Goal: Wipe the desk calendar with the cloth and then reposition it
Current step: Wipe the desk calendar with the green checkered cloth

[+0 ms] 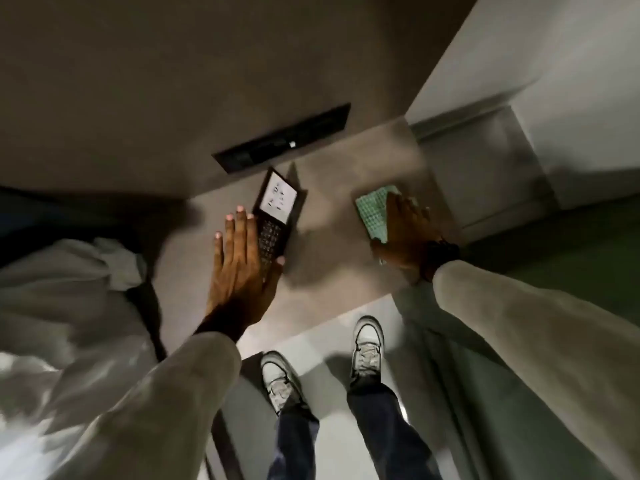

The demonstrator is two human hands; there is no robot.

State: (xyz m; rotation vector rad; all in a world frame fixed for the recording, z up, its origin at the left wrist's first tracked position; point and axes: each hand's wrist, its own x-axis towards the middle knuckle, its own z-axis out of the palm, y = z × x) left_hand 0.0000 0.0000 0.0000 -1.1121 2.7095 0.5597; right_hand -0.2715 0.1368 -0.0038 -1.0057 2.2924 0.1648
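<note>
A small dark desk calendar [277, 211] with a white upper panel and a dark date grid stands on the grey-brown shelf top [332, 244]. My left hand [239, 261] grips its lower left side, fingers stretched along its edge and thumb under its lower corner. To the right, a folded green checked cloth [372, 213] lies flat on the same surface. My right hand [405, 237] rests palm down on the cloth's right part, fingers spread.
A black rectangular panel [282, 143] is set into the wall just behind the calendar. A white pillar or cabinet [519, 150] rises at the right. White bedding [69, 306] lies at the left. My feet in light sneakers [367, 344] stand on the floor below the shelf edge.
</note>
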